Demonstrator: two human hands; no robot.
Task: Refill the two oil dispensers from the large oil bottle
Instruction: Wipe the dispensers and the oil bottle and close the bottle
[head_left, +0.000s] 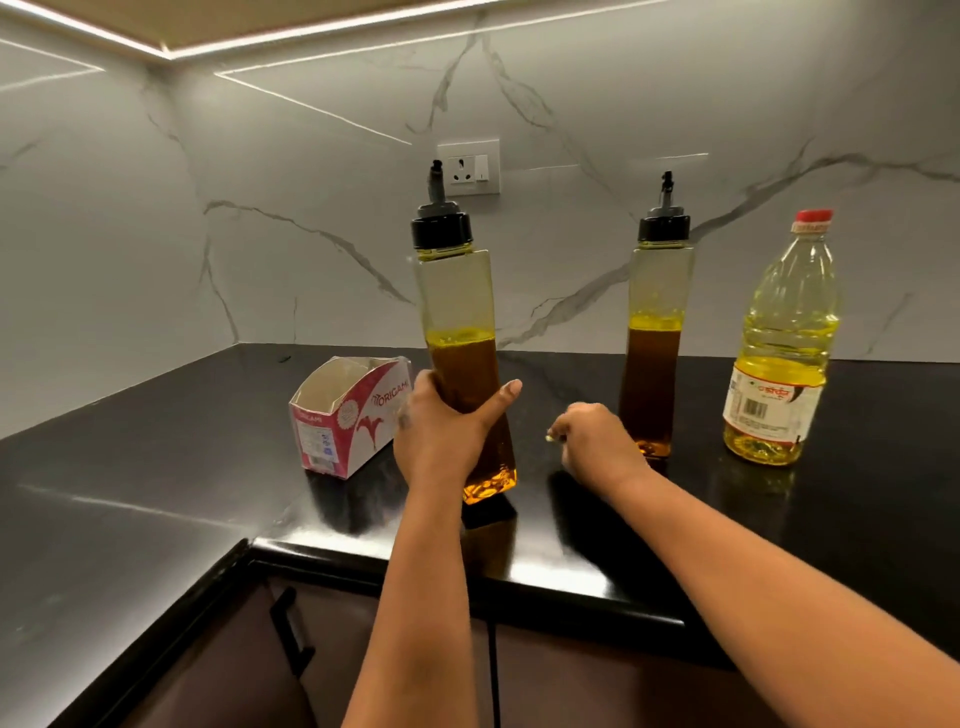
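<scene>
Your left hand grips the near dispenser low, steadying it on the surface; your right hand, loosely curled, holds nothing I can make out. The large oil bottle stands capped at two o'clock.

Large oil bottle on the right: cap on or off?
On. The large oil bottle stands upright on the counter with its red cap in place; neither hand touches it.
</scene>
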